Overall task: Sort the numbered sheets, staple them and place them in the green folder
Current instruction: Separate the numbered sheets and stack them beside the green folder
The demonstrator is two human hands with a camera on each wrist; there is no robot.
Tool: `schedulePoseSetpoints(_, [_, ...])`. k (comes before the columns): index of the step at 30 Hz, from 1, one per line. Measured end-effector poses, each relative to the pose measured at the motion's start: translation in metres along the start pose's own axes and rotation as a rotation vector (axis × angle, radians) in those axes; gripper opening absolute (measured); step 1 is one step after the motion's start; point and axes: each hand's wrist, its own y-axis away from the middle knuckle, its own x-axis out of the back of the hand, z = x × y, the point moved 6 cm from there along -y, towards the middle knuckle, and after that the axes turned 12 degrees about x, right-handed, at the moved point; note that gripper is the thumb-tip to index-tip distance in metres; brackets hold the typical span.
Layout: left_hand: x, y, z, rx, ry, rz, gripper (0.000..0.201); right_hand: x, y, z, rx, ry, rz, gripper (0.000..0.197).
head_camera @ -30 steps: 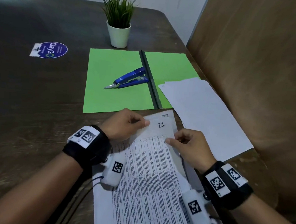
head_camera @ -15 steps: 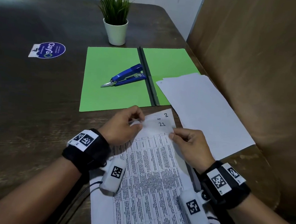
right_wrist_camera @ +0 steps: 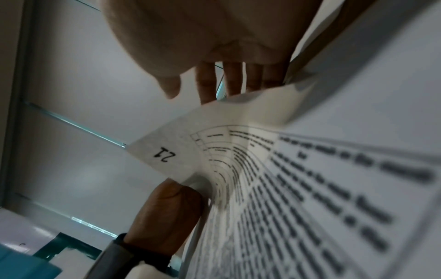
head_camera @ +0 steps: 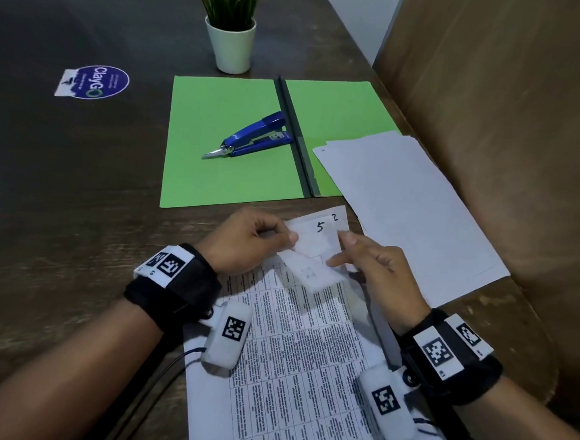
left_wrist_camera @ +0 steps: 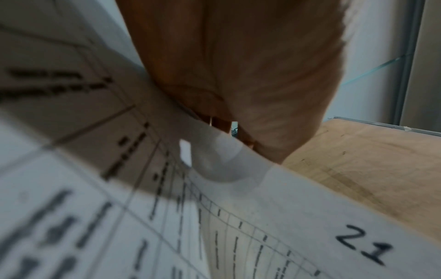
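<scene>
White printed sheets with handwritten corner numbers (head_camera: 311, 341) lie on the desk under my hands, left hand (head_camera: 249, 241) pinching the curled-back corner, right hand (head_camera: 374, 270) lifting more; I should fan slowly, reading each number.

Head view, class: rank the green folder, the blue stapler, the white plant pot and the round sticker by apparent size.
1. Green folder
2. Blue stapler
3. Round sticker and white plant pot: too alike to rank; the pot is farther away.

Black wristbands (head_camera: 174, 290), white coded tags, white camera pods (head_camera: 227, 339), thin cables.
</scene>
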Motion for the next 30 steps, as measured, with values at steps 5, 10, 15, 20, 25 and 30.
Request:
schedulePoseSetpoints(5, [-0.001,0.000,0.000,0.007,0.014,-0.004,0.011,0.007,-0.002,0.002,-0.005,0.039,0.186,0.017])
schedulePoseSetpoints(10, [0.003,-0.005,-0.006,0.003,0.012,0.055,0.035,0.005,-0.005,0.008,-0.018,0.112,0.159,0.021])
schedulePoseSetpoints(15, [0.001,-0.005,-0.003,-0.003,0.046,0.044,0.036,0.005,-0.005,0.008,0.050,0.187,0.109,0.023])
schedulePoseSetpoints(20, [0.005,-0.005,-0.006,-0.021,0.046,0.084,0.038,0.001,-0.005,0.005,0.178,0.308,-0.014,0.030])
schedulePoseSetpoints(25, [0.004,-0.007,-0.006,-0.030,0.008,0.061,0.026,-0.006,-0.002,-0.002,0.197,0.319,-0.066,0.026])
schedulePoseSetpoints(30, [0.001,-0.007,-0.007,-0.038,-0.035,-0.006,0.026,-0.001,-0.001,-0.009,0.086,0.129,0.087,0.029])
